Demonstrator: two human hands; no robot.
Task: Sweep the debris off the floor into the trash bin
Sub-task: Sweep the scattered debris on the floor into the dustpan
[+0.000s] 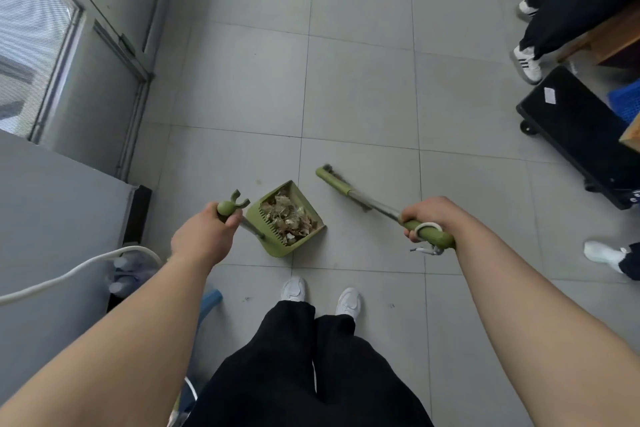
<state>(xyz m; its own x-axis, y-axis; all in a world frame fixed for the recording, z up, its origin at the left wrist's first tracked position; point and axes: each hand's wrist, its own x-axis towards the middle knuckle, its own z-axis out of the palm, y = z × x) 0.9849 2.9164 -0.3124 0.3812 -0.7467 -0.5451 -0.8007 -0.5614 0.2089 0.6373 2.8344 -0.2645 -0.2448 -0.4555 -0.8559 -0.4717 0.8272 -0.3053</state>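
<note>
Nearest, the left hand (204,236) was curled round the top of the handle of the dustpan (277,251), just under its forked clip (239,199), and the right hand (431,218) was wrapped round the green grip of the broom (341,189). The dustpan hung or sat low ahead of the shoes (293,289), and the debris (287,217), dry leaves and scraps by the look, lay heaped inside it. Such stuff was likely light and loose, apt to spill if the pan tipped, so it wanted carrying level by that stiff handle. The broom's head lay right of the pan, apart from it, over the floor (360,97). No bin could be told for certain.
</note>
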